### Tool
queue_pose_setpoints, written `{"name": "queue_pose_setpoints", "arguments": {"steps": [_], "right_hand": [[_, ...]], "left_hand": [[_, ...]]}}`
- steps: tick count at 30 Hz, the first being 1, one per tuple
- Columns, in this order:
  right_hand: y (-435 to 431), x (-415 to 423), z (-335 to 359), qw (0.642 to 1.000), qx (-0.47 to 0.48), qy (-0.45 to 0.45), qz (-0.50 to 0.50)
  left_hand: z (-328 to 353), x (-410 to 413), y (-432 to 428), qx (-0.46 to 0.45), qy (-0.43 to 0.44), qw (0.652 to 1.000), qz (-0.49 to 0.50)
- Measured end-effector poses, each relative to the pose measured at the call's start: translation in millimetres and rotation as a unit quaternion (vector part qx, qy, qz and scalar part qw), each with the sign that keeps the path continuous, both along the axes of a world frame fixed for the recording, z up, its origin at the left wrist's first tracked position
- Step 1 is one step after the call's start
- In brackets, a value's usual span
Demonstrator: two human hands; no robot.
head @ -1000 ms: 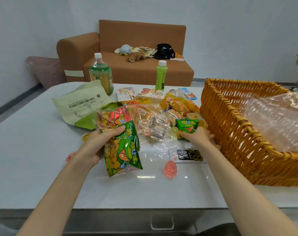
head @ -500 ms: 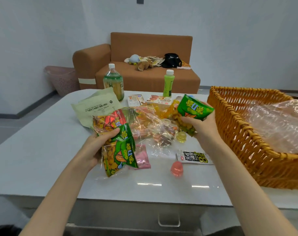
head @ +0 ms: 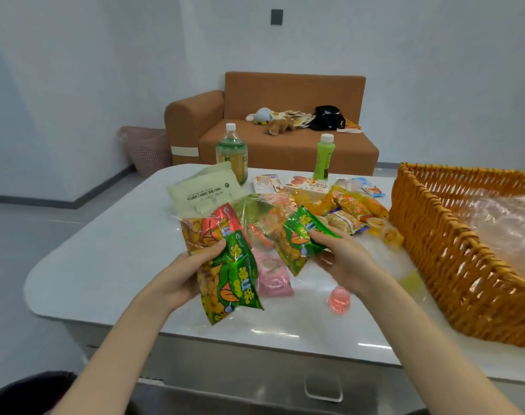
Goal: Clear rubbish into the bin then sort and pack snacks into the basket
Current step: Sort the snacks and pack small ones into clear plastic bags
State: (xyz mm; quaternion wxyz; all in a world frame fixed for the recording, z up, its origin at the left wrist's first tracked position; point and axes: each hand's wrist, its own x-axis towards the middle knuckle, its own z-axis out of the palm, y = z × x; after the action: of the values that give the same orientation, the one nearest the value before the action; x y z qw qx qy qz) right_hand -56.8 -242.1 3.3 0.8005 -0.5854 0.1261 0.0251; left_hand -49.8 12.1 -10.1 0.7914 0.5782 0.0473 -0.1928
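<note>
Left hand (head: 177,278) grips two snack packets (head: 225,265); right hand (head: 345,260) clasps a matching green packet (head: 303,239) beside them, probably grouping like kinds for the wicker basket (head: 435,235) at right.

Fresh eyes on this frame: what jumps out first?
The hands at centre frame: the left hand grips a bunch of green-and-orange snack packets, and the right hand holds one matching green packet beside it. Next comes the big wicker basket at the right of the table, lined with clear plastic, with no snacks visible in it. A loose snack pile lies behind the hands.
</note>
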Motion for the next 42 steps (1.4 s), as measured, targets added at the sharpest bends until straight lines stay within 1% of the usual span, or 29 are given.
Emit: {"name": "queue_pose_setpoints", "arguments": {"steps": [2,3,4,5,7,9,11,12,14,16,17,20,23,25,28,30,33,36,37,40,42], "right_hand": [[1.8,-2.3,-0.5,0.990,-0.131,-0.057,-0.011],[1.6,-3.0,-2.2,0.986,-0.156,-0.065,-0.004],[2.3,-2.4,-4.0,0.987,-0.150,-0.059,0.013],[4.0,-2.9,-4.9,0.991,-0.120,-0.041,0.036],[7.7,0.2,-9.7,0.997,-0.027,-0.011,0.073],[11.0,1.9,-11.0,0.994,0.045,-0.006,0.103],[14.3,0.4,-10.4,0.991,0.058,-0.020,0.121],[13.8,0.2,-11.3,0.991,0.036,-0.025,0.130],[9.6,-0.7,-13.6,0.986,-0.068,-0.029,0.148],[3.2,0.7,-19.2,0.970,-0.176,-0.023,0.169],[1.6,-0.2,-19.2,0.961,-0.211,-0.016,0.180],[-1.2,-1.4,-22.9,0.937,-0.254,0.017,0.237],[-3.2,-3.5,-21.2,0.924,-0.241,0.026,0.294],[-6.2,-2.7,-19.2,0.913,-0.238,0.018,0.330],[-7.8,-4.2,-15.8,0.890,-0.280,0.009,0.359],[-9.1,-4.8,-16.8,0.879,-0.301,0.023,0.369],[-9.7,-6.2,-16.0,0.885,-0.278,0.048,0.370],[-9.2,-4.5,-20.4,0.921,-0.187,0.068,0.336],[-9.0,-3.5,-23.5,0.928,-0.175,0.074,0.321],[-5.3,-5.1,-33.9,0.920,-0.208,0.093,0.319],[-2.4,-8.2,-42.6,0.921,-0.207,0.105,0.312]], "left_hand": [[-1.7,0.8,0.4,0.002,0.004,1.000,0.001],[-2.5,1.4,0.6,0.004,0.006,1.000,-0.002],[-3.0,1.7,0.2,0.006,0.009,1.000,-0.009],[-3.2,1.5,-0.3,0.007,0.013,1.000,-0.019],[-4.3,1.7,-2.1,0.010,0.019,0.999,-0.038],[-4.0,0.9,-4.5,0.011,0.018,0.998,-0.058],[-4.2,0.4,-5.4,0.005,0.010,0.997,-0.071],[-5.3,1.5,-5.4,0.000,0.007,0.997,-0.071],[-7.7,4.2,-4.4,-0.014,0.005,0.998,-0.059],[-9.1,6.1,-3.8,-0.028,0.005,0.999,-0.030],[-8.1,5.9,-4.5,-0.036,0.009,0.999,-0.019],[-7.4,5.7,-7.4,-0.044,0.004,0.999,0.017],[-6.4,5.2,-9.5,-0.047,0.006,0.997,0.055],[-7.4,4.5,-10.6,-0.056,0.004,0.997,0.058],[-10.0,3.7,-12.7,-0.056,0.002,0.997,0.049],[-12.2,3.7,-14.3,-0.050,0.004,0.998,0.041],[-15.9,3.7,-15.5,-0.029,0.006,0.999,0.034],[-18.0,1.5,-16.3,-0.029,0.023,0.999,0.031],[-19.3,0.4,-15.8,-0.034,0.029,0.998,0.034],[-25.6,-6.3,-15.0,-0.028,0.045,0.998,0.018],[-33.9,-10.3,-14.0,-0.018,0.056,0.998,0.014]]}}
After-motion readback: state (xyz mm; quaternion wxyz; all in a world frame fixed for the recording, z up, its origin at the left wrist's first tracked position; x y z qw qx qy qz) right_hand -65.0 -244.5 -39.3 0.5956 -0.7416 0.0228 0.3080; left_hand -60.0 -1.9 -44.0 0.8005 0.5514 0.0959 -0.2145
